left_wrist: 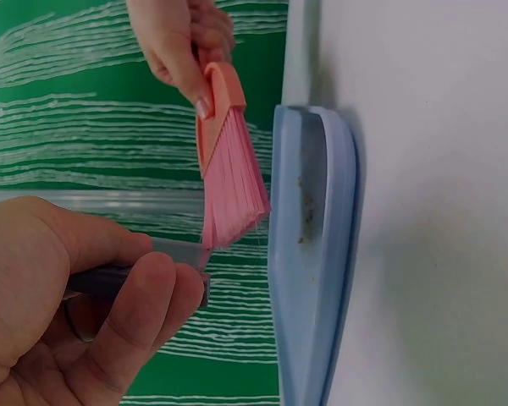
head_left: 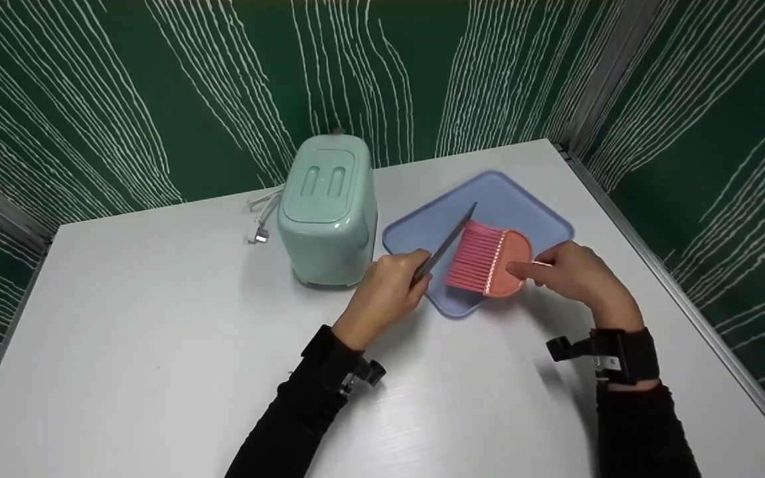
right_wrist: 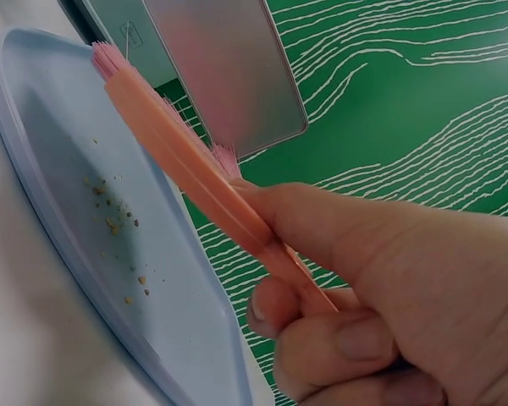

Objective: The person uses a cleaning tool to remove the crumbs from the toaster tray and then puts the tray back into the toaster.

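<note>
My left hand (head_left: 386, 289) grips the dark end of a flat metal crumb tray (right_wrist: 237, 76), which is held on edge over the light-blue plastic tray (head_left: 522, 199). Its broad face with a thin rim shows in the right wrist view. My right hand (head_left: 575, 272) pinches the orange handle of a small brush (head_left: 512, 255) between thumb and fingers. The brush's pink bristles (left_wrist: 233, 190) point toward the metal piece, their tips close beside it. Brown crumbs (right_wrist: 112, 222) lie scattered on the blue tray below.
A mint-green toaster (head_left: 329, 226) stands left of the blue tray, close to my left hand. Its white cord and plug (head_left: 259, 236) lie behind it on the white table (head_left: 157, 345). Green walls with white lines (head_left: 369, 79) border the table's back and sides.
</note>
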{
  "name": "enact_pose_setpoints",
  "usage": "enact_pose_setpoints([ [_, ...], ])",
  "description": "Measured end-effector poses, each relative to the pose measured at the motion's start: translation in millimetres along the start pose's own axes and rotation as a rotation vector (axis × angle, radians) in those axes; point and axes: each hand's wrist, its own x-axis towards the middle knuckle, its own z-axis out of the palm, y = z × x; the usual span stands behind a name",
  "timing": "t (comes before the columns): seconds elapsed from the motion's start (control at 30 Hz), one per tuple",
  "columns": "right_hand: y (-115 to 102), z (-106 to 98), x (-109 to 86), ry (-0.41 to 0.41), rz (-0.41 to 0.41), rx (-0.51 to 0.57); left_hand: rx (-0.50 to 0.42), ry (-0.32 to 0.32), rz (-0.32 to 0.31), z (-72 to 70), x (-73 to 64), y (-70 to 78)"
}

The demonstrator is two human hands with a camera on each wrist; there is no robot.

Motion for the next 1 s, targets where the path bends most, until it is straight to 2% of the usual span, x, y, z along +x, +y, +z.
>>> enact_pose_setpoints([
  [0.33, 0.7, -1.2, 0.2, -0.044, 0.03, 0.005, 0.007, 0.016, 0.018, -0.7, -1.2, -0.6],
  [0.53, 0.8, -2.7, -1.9, -0.029, 0.013, 0.004, 0.019, 0.032, 0.02, 1.0, -0.5, -2.8],
  [1.0, -3.7, -4.9, -3.8, -0.006, 0.033, -0.024, 0.007, 0.018, 0.021, 0.8, 0.4, -1.8],
])
